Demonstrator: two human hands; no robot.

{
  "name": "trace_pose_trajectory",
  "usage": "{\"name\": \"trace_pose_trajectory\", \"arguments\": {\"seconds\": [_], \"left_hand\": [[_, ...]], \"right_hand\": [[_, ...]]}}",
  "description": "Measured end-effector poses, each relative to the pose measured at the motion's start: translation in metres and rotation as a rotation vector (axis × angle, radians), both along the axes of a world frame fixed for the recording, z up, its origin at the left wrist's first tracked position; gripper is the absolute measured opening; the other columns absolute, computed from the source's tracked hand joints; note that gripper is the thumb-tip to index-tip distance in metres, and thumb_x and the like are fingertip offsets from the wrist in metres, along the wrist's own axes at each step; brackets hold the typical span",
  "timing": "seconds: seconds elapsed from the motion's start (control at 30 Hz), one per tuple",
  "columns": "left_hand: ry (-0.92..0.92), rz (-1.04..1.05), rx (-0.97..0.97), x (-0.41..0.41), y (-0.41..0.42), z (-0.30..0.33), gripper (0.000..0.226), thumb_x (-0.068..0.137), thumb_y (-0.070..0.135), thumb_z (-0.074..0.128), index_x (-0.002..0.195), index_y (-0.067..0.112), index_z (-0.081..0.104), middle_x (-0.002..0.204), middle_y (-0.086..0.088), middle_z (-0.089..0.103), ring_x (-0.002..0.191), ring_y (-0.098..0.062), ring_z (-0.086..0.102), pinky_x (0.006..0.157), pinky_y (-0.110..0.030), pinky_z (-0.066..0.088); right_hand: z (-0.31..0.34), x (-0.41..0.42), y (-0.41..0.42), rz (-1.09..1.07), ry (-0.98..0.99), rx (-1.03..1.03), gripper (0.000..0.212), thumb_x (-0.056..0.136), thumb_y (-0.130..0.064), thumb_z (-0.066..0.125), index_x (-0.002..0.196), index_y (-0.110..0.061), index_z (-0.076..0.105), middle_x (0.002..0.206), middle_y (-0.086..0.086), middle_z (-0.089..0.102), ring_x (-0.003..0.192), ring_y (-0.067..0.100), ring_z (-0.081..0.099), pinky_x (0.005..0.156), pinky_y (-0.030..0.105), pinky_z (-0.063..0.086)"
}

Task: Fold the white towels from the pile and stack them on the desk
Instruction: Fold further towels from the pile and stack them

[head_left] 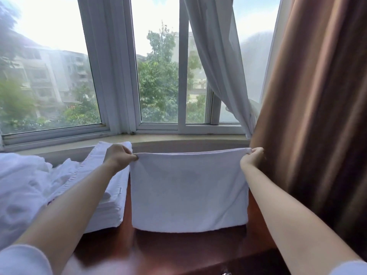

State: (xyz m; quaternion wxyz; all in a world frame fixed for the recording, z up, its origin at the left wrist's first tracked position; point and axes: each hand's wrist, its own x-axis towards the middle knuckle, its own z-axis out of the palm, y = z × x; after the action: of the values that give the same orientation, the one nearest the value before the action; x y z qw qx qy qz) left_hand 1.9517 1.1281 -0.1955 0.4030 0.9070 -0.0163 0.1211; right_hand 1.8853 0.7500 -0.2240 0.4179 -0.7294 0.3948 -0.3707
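Here, I pinch the doubled white towel point(188, 191) taut by its top corners, left hand point(119, 155) and right hand point(251, 156) level, and should keep edges matched before laying it on the folded stack point(111, 199) beneath my left hand.

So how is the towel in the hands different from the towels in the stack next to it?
The held towel is one piece, pinched at its top corners by the left hand and right hand; the stack is several folded towels lying untouched. The held towel hangs upright; the stack lies flat on the desk. Both are white.
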Motion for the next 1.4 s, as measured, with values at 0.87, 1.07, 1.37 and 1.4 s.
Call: {"name": "trace_pose_trajectory", "arguments": {"seconds": [0.87, 1.07, 1.37, 1.4], "left_hand": [[-0.382, 0.338, -0.253, -0.070, -0.025, 0.052, 0.013, 0.076, 0.022, 0.053, 0.074, 0.016, 0.065, 0.074, -0.004, 0.060, 0.073, -0.028, 0.051, 0.067, -0.027, 0.037], [-0.169, 0.207, -0.023, -0.041, -0.025, 0.027, 0.014, 0.082, 0.015, 0.053, 0.080, 0.013, 0.067, 0.082, -0.009, 0.062, 0.082, -0.030, 0.057, 0.069, -0.029, 0.041], [0.198, 0.151, -0.118, 0.022, -0.030, -0.093, 0.015, 0.085, -0.001, 0.065, 0.095, 0.007, 0.072, 0.102, -0.017, 0.068, 0.089, -0.033, 0.066, 0.074, -0.033, 0.058], [0.138, 0.174, -0.071, 0.029, -0.031, -0.098, 0.016, 0.085, 0.002, 0.065, 0.098, 0.007, 0.073, 0.102, -0.016, 0.070, 0.095, -0.033, 0.064, 0.085, -0.035, 0.055]], "right_hand": [[0.074, -0.056, 0.034, -0.342, -0.441, -0.118, 0.023, 0.087, -0.007, 0.037, 0.098, -0.008, 0.057, 0.105, 0.019, 0.065, 0.095, 0.033, 0.060, 0.064, 0.026, 0.012], [0.043, -0.037, 0.018, -0.153, -0.126, -0.051, 0.028, 0.091, -0.009, 0.039, 0.112, -0.004, 0.057, 0.116, 0.020, 0.063, 0.107, 0.036, 0.059, 0.080, 0.035, 0.040], [-0.064, 0.031, 0.008, 0.037, -0.003, 0.201, 0.026, 0.081, 0.002, 0.038, 0.095, -0.011, 0.055, 0.108, 0.014, 0.060, 0.087, 0.027, 0.052, 0.077, 0.029, 0.042], [-0.065, 0.040, 0.008, 0.050, -0.001, 0.184, 0.023, 0.084, -0.001, 0.040, 0.098, -0.010, 0.056, 0.109, 0.014, 0.060, 0.090, 0.028, 0.052, 0.075, 0.027, 0.037]]}}
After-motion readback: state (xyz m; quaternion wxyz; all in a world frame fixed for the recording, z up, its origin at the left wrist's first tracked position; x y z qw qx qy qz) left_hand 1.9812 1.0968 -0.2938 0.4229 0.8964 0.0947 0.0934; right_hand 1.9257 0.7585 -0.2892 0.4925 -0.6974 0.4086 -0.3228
